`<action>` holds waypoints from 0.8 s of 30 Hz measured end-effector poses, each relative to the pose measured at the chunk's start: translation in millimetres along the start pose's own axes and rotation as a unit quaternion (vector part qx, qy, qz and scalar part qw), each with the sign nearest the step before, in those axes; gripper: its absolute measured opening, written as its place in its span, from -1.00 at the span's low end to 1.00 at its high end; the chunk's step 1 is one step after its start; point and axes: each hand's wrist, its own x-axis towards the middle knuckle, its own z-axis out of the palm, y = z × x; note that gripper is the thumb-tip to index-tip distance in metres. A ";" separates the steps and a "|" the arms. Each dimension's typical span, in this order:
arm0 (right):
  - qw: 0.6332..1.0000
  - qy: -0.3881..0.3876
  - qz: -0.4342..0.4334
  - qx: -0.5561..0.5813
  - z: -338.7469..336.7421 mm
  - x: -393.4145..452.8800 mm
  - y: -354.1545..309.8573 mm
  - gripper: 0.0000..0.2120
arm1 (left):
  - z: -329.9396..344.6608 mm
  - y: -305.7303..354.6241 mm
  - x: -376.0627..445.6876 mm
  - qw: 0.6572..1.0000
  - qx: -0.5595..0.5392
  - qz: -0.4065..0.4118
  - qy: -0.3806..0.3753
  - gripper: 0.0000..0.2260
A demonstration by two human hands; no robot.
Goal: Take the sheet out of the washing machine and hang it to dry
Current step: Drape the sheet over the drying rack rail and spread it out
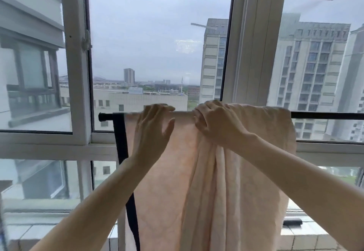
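A pale pink sheet with a dark edge strip hangs over a black rod that runs across the window. Its left part lies flat and its right part falls in bunched folds. My left hand rests against the flat part just below the rod, fingers straight and reaching over the top. My right hand grips a bunch of the sheet at the rod, fingers curled into the cloth. The washing machine is out of view.
White window frames stand right behind the rod, with tall buildings outside. The rod's left end sticks out bare past the sheet. A tiled ledge runs below the window, with a small dark object on it.
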 end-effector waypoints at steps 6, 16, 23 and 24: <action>1.000 0.018 0.011 0.010 -7.4 -8.0 32.4 -0.62 | 27.7 15.2 12.8 0.991 0.020 -0.108 -0.072 -0.80; 0.999 0.024 0.010 0.030 -8.9 -10.2 70.5 -0.69 | 19.5 14.3 31.4 0.975 -0.077 -0.191 -0.088 -0.87; 0.995 0.047 0.031 0.085 -13.1 -5.8 100.7 -0.69 | 21.3 11.0 35.3 0.975 -0.050 -0.198 -0.087 -0.94; 0.994 0.051 0.035 0.088 -13.7 -4.8 106.7 -0.71 | 20.9 10.6 34.9 0.977 -0.040 -0.193 -0.081 -0.93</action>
